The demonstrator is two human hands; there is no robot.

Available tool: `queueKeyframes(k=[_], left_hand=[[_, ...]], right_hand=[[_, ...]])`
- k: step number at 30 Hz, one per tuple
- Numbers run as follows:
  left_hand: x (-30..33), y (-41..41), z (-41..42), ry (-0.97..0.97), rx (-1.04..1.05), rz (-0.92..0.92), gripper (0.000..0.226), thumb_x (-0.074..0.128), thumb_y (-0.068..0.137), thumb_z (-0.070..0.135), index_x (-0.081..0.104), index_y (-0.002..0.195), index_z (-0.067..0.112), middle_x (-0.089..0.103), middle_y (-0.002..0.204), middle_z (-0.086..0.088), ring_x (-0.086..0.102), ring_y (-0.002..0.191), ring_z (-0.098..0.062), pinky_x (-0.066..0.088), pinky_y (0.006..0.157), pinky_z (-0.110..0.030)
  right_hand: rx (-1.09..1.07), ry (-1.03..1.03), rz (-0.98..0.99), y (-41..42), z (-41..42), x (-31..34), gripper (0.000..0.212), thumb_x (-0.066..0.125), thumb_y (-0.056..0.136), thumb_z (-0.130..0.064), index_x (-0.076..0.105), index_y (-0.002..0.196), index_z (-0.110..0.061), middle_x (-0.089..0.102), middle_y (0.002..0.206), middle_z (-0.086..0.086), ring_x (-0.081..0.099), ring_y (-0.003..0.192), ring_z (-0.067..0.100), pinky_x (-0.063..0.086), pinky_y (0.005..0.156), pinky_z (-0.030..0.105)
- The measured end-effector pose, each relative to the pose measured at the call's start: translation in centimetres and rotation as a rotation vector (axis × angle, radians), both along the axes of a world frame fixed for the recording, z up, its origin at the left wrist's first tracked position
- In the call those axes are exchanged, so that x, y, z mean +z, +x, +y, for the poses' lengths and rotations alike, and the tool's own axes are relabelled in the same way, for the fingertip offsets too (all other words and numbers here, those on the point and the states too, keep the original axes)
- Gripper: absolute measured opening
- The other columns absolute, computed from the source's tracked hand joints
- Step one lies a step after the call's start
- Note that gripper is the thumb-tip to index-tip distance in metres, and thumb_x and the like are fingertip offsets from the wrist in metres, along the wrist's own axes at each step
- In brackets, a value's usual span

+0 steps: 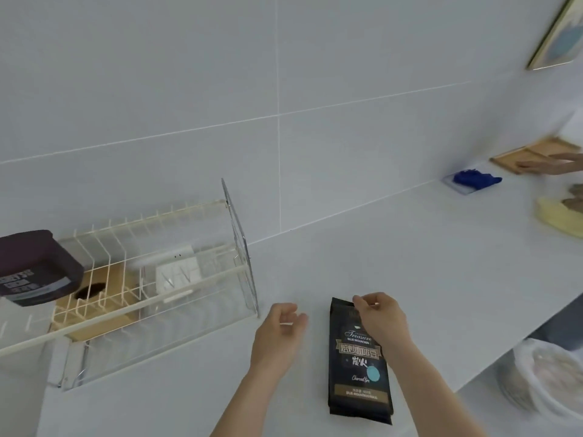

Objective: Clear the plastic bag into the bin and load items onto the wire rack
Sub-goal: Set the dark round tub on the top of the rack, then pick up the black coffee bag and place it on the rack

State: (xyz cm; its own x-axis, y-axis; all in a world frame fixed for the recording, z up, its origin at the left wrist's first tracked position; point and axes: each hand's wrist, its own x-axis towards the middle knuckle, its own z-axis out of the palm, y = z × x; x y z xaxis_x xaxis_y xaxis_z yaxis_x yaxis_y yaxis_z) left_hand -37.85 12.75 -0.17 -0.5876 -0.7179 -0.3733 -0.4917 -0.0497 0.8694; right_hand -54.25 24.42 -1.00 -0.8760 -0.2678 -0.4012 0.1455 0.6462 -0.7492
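Observation:
A black coffee-bean bag (pixel 358 376) with gold and white print stands on the white counter, low and right of centre. My right hand (pixel 380 318) pinches its top edge. My left hand (pixel 280 329) hovers beside it to the left, fingers curled and apart, holding nothing. A cream wire rack (pixel 148 272) with a clear end panel sits at the left against the wall. A dark tub (pixel 34 269) rests on its left end, and a wooden block and a white object lie under the wires. A bin lined with a plastic bag (pixel 549 378) stands below the counter's right edge.
A blue cloth (pixel 474 178) lies on a clear tray at the far right of the counter. Another person's hand (pixel 552 165) touches a wooden tray (pixel 523 154) there. A yellow cloth (pixel 558 216) lies near it. A framed picture (pixel 558 29) hangs on the tiled wall.

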Motion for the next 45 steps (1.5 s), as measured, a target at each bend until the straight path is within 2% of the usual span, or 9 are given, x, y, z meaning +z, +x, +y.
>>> queueKeyframes(k=[8,11,14,17,22,29,35,41,45], left_hand=[[-6.1,-3.6,4.7,0.168,-0.029,-0.256,0.058,0.062,0.091,0.045,0.042,0.142,0.026,0.051,0.145,0.003,0.053,0.122,-0.015,0.041,0.100,-0.029],[-7.6,-4.9,5.7,0.209,-0.085,-0.306,0.066,0.063,0.092,0.043,0.034,0.148,0.024,0.044,0.152,0.000,0.050,0.131,-0.018,0.042,0.091,-0.026],[-8.4,-6.4,6.5,0.244,-0.133,-0.279,0.059,0.066,0.091,0.038,0.039,0.142,0.027,0.053,0.143,0.003,0.057,0.114,-0.013,0.050,0.089,-0.026],[-9.0,-7.3,7.1,0.238,-0.152,-0.271,0.056,0.069,0.090,0.033,0.042,0.139,0.030,0.059,0.126,0.008,0.057,0.107,-0.011,0.053,0.092,-0.029],[-9.6,-7.5,7.4,0.288,-0.076,-0.263,0.063,0.074,0.085,0.023,0.042,0.139,0.027,0.062,0.126,0.003,0.062,0.111,-0.017,0.055,0.097,-0.037],[-8.1,-7.5,6.7,0.274,-0.029,-0.212,0.043,0.071,0.088,0.019,0.052,0.126,0.028,0.067,0.116,0.002,0.065,0.103,-0.016,0.056,0.095,-0.040],[-0.8,-8.8,3.4,0.007,-0.037,-0.027,0.035,0.069,0.088,0.022,0.051,0.115,0.036,0.065,0.105,0.014,0.065,0.094,-0.008,0.057,0.090,-0.036],[10.9,-9.6,-1.9,-0.239,0.008,0.280,0.044,0.070,0.089,0.024,0.049,0.126,0.035,0.063,0.109,0.016,0.064,0.104,-0.010,0.057,0.092,-0.038],[17.9,-7.4,-6.5,-0.346,0.081,0.427,0.047,0.070,0.089,0.023,0.047,0.128,0.036,0.064,0.111,0.016,0.064,0.104,-0.009,0.058,0.090,-0.037]], right_hand=[[-0.028,0.212,-0.170,-0.8,5.4,-8.2,0.069,0.064,0.088,-0.056,0.047,0.138,-0.011,0.062,0.131,0.014,0.061,0.116,0.033,0.055,0.093,0.045],[0.009,0.216,-0.200,-0.2,5.5,-8.9,0.066,0.067,0.088,-0.054,0.051,0.136,-0.012,0.067,0.126,0.011,0.064,0.108,0.027,0.058,0.087,0.041],[0.003,0.203,-0.203,-0.2,5.6,-9.4,0.062,0.072,0.086,-0.049,0.054,0.133,-0.014,0.069,0.122,0.008,0.066,0.104,0.026,0.059,0.083,0.039],[-0.015,0.185,-0.240,-0.2,5.7,-9.5,0.055,0.074,0.084,-0.046,0.059,0.129,-0.016,0.071,0.115,0.006,0.067,0.100,0.026,0.060,0.082,0.039],[-0.028,0.172,-0.232,0.1,5.7,-9.6,0.041,0.077,0.083,-0.040,0.063,0.116,-0.019,0.065,0.096,0.001,0.067,0.095,0.024,0.060,0.083,0.041],[-0.061,0.039,-0.255,-0.2,4.6,-8.2,0.035,0.084,0.077,-0.030,0.067,0.107,-0.022,0.074,0.096,0.003,0.070,0.089,0.026,0.062,0.082,0.048],[-0.080,-0.187,-0.151,-1.7,1.5,-0.4,0.029,0.085,0.075,-0.019,0.070,0.098,-0.025,0.076,0.092,0.007,0.074,0.084,0.030,0.063,0.078,0.054],[0.004,-0.468,0.090,-2.3,-4.0,13.4,0.026,0.082,0.080,-0.014,0.067,0.094,-0.030,0.076,0.093,0.006,0.074,0.084,0.027,0.064,0.076,0.048],[0.092,-0.590,0.218,-0.5,-9.1,20.2,0.032,0.082,0.080,-0.017,0.067,0.107,-0.026,0.075,0.098,0.004,0.074,0.088,0.025,0.064,0.077,0.046]])
